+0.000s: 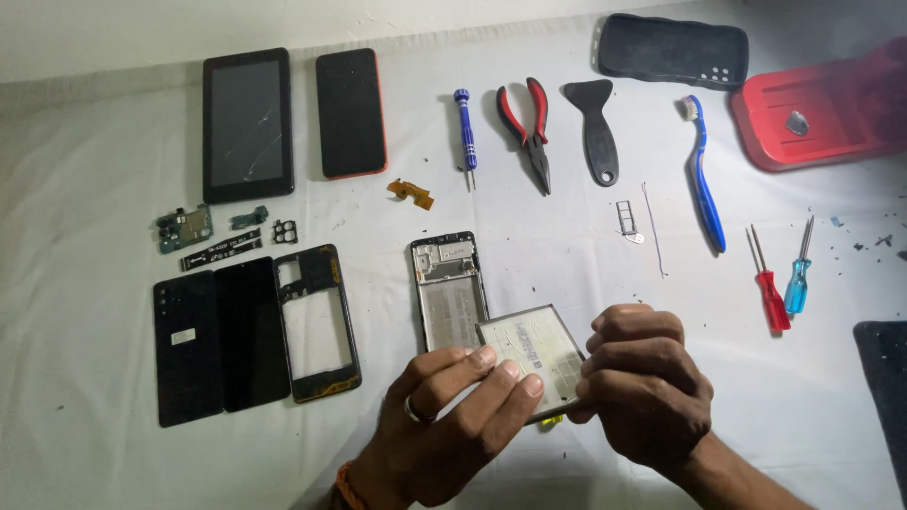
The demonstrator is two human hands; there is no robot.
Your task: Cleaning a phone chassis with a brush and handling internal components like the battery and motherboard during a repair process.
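Both my hands hold a flat grey-white phone battery [531, 348] just above the white cloth. My left hand [452, 416], with a ring on one finger, grips its near-left edge with the fingertips on top. My right hand [644, 385] is curled around its right edge. Right behind the battery lies an opened phone frame [446, 283] with a bare metal tray. A small yellow tab [552, 421] shows under the battery's near corner.
A tablet [248, 123] and red-edged phone [350, 113] lie at the back left, with circuit boards [185, 229] and phone shells [316, 323] below. Further right sit a blue screwdriver [464, 127], pliers [529, 127], black scraper [595, 127], toothbrush [703, 175], red tray [822, 118], small screwdrivers [784, 279].
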